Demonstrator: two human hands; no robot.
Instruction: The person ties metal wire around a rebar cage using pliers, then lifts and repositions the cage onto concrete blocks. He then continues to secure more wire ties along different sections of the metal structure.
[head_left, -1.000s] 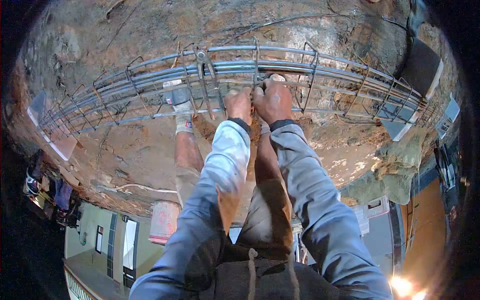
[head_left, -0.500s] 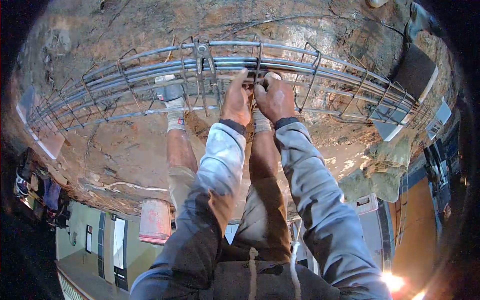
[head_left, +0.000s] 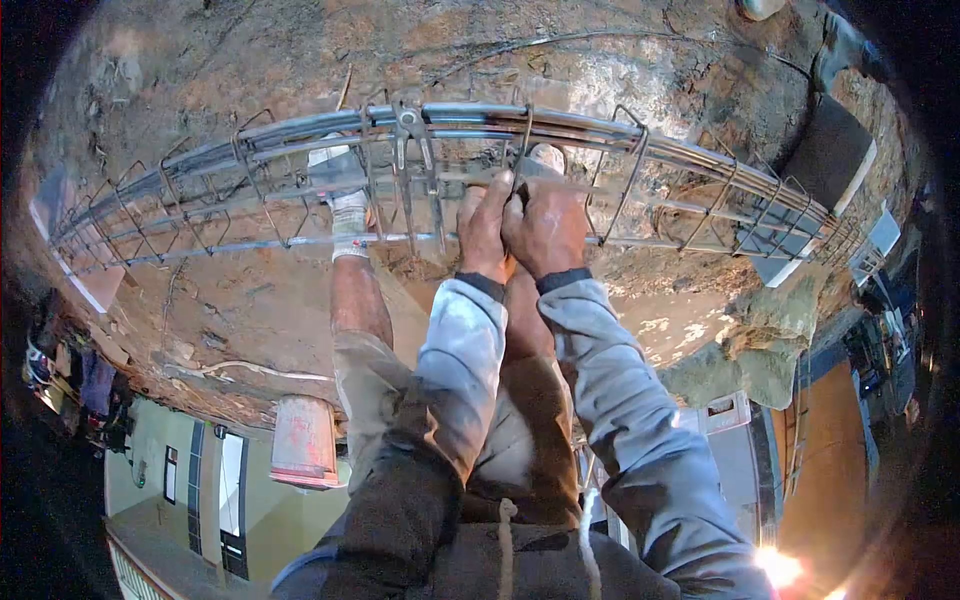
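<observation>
A long rebar cage (head_left: 470, 113) made of steel bars and wire stirrups stretches across the view in front of me. My left hand (head_left: 484, 232) is closed, with its thumb up against the lower part of a stirrup (head_left: 524, 140). Close beside it, my right hand (head_left: 548, 228) has its fingers curled round the same stirrup; the fingertips are hidden. A pair of pincers (head_left: 408, 122) hangs over the top bars to the left of my hands, its handles pointing toward me.
Bare soil (head_left: 250, 310) lies under the cage, and my feet stand beneath its bars. Flat panels support or sit near the cage ends, one dark block (head_left: 830, 150) at right. A pinkish bucket (head_left: 304, 440) stands behind, at lower left. A bright lamp (head_left: 778, 568) shines at lower right.
Both hands have come slightly toward me and closer together at the stirrup. The stirrup and top bars sit lower in view, with some lower bars blurred by motion. The pincers still hang there.
</observation>
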